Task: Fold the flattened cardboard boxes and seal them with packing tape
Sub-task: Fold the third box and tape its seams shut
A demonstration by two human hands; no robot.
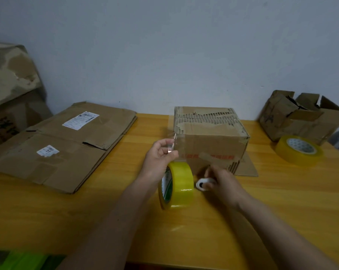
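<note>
A folded cardboard box [213, 141] stands on the yellow wooden table [67, 221], its top flaps closed and its surface torn. My left hand [160, 154] pinches the free end of clear tape pulled up from a yellow tape roll [179, 185], which stands on edge just in front of the box. My right hand [221, 182] lies to the right of the roll, closed around a small white object with a hole [202, 184], probably a cutter. The pulled tape strip runs up toward the box's top left corner.
Flattened cardboard boxes [67, 145] with white labels lie stacked on the table's left. A second yellow tape roll [299, 150] lies flat at the right, before an open, crumpled box [301, 115]. More cardboard [10, 78] leans at far left. A green object [26, 260] shows below the table edge.
</note>
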